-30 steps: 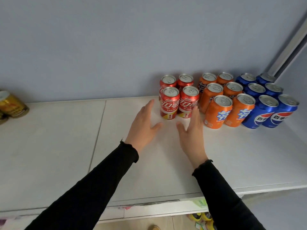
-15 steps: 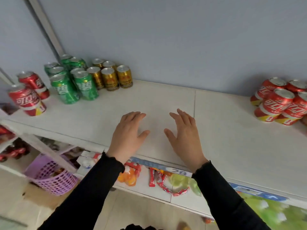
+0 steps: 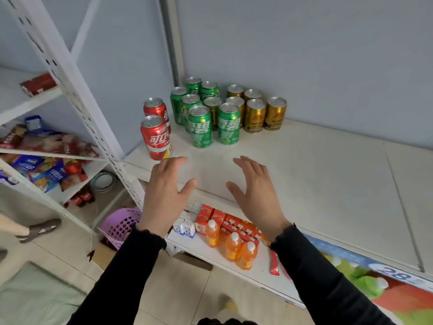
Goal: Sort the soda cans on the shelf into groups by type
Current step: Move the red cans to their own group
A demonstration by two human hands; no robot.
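Risk: both empty, spread hands (image 3: 210, 195) reaching for the two red aluminium cola cans (image 3: 156, 137) could topple the tightly packed green aluminium soda cans (image 3: 201, 127) just beside them.

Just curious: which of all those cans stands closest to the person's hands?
The front red can, just beyond the left hand fingertips. The second red can stands behind it; the green cans sit farther back.

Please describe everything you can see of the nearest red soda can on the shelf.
The nearest red metal soda can stands upright near the front left corner of the pale shelf board. It has a silver top with an unopened pull tab, white characters and a yellow band at its base. A second red can stands behind it. Neither hand touches it.
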